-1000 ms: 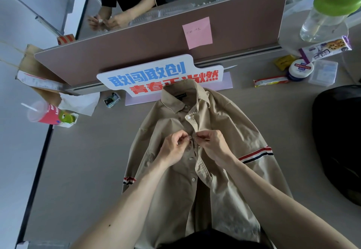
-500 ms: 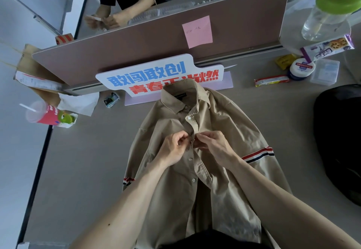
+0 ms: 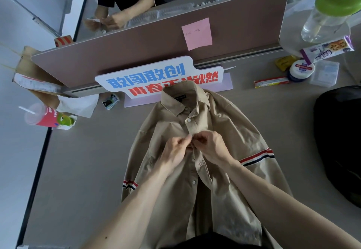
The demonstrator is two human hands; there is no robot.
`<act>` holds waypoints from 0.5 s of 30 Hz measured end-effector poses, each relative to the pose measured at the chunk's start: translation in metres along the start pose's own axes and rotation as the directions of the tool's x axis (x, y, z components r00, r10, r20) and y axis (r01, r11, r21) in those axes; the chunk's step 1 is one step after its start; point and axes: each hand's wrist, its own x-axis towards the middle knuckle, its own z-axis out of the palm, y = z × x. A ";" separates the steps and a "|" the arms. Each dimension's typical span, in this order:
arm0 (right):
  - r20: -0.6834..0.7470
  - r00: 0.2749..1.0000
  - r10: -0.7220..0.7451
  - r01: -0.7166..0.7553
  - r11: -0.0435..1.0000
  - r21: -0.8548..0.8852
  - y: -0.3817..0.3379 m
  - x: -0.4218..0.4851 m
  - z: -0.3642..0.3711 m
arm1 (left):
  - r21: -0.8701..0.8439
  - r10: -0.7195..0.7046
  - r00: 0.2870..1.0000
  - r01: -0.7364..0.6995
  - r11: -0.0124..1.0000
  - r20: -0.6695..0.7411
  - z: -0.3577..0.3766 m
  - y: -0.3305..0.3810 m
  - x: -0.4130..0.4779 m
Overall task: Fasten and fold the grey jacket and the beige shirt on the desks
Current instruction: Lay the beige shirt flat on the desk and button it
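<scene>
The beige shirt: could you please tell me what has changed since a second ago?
Nothing visibly moved. The left hand and right hand keep pinching the beige shirt front just below its fastened button; the lower front stays open.

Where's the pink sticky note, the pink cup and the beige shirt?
pink sticky note (image 3: 197, 33): head view, middle of the paper.
pink cup (image 3: 46, 117): head view, its pink side.
beige shirt (image 3: 230, 137): head view, chest cloth below the collar.
</scene>
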 end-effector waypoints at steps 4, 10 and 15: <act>-0.035 0.990 -0.135 0.128 0.980 -0.151 0.000 -0.006 0.009 | 0.014 -0.003 0.994 0.005 1.000 -0.111 0.005 0.000 0.000; -0.077 0.990 -0.121 0.111 0.985 -0.131 0.008 -0.012 0.014 | 0.098 0.065 0.987 -0.051 0.994 -0.145 0.004 -0.011 0.006; -0.129 0.987 -0.099 0.083 0.989 -0.125 0.009 -0.013 0.016 | 0.165 0.096 0.979 -0.066 0.984 -0.178 0.010 0.002 -0.004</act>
